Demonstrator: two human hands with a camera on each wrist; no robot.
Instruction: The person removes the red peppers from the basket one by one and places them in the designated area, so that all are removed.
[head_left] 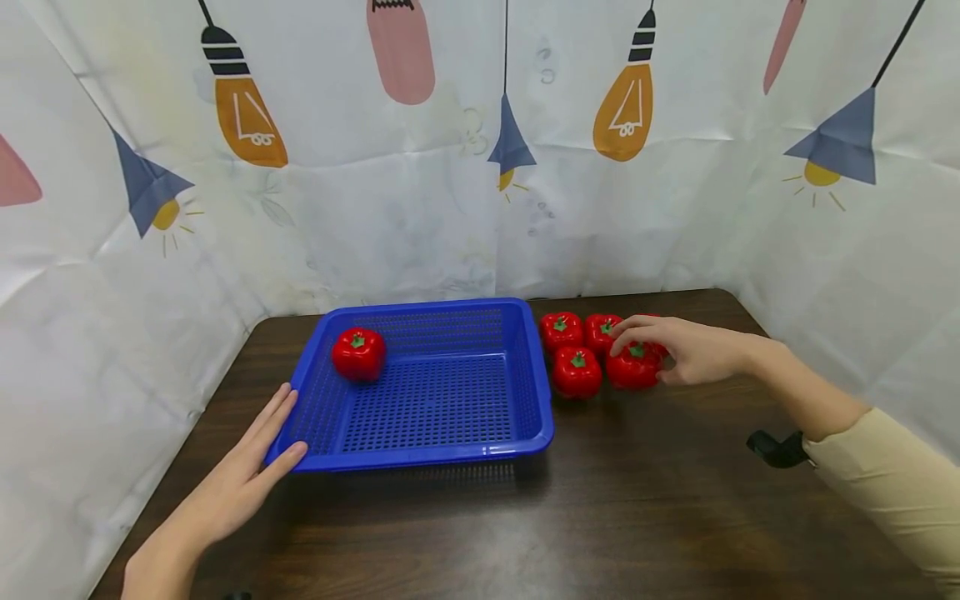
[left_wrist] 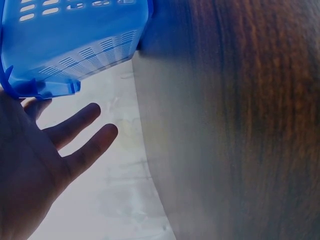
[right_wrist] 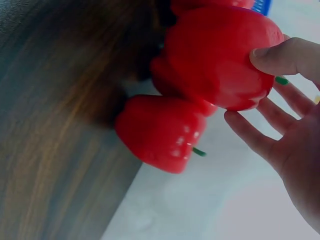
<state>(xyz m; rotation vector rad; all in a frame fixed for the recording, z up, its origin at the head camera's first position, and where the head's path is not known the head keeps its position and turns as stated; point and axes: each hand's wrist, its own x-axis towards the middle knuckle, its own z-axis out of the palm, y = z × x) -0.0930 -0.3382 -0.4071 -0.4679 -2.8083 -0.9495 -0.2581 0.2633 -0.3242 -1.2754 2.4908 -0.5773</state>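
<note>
A blue plastic basket (head_left: pixel 420 457) stands on the table with one red bell pepper (head_left: pixel 358 357) in its back left part. My left hand (head_left: pixel 238 475) touches the basket's front left corner, fingers straight and spread; from below, the left wrist view shows the fingers (left_wrist: pixel 82 122) extending past the basket's underside (left_wrist: pixel 75 30). To the basket's right, my right hand (head_left: pixel 693 350) holds a red bell pepper (head_left: pixel 630 371) from above. In the right wrist view, the thumb (right_wrist: pixel 275 57) presses that pepper (right_wrist: pixel 220 55) and the other fingers curve at its stem side.
Several more red bell peppers (head_left: pixel 577 373) sit close together between the basket and my right hand; one (head_left: pixel 652 333) is partly hidden behind the hand. White patterned cloth (head_left: pixel 420 225) surrounds the dark wooden table (head_left: pixel 480 533) at the back and sides.
</note>
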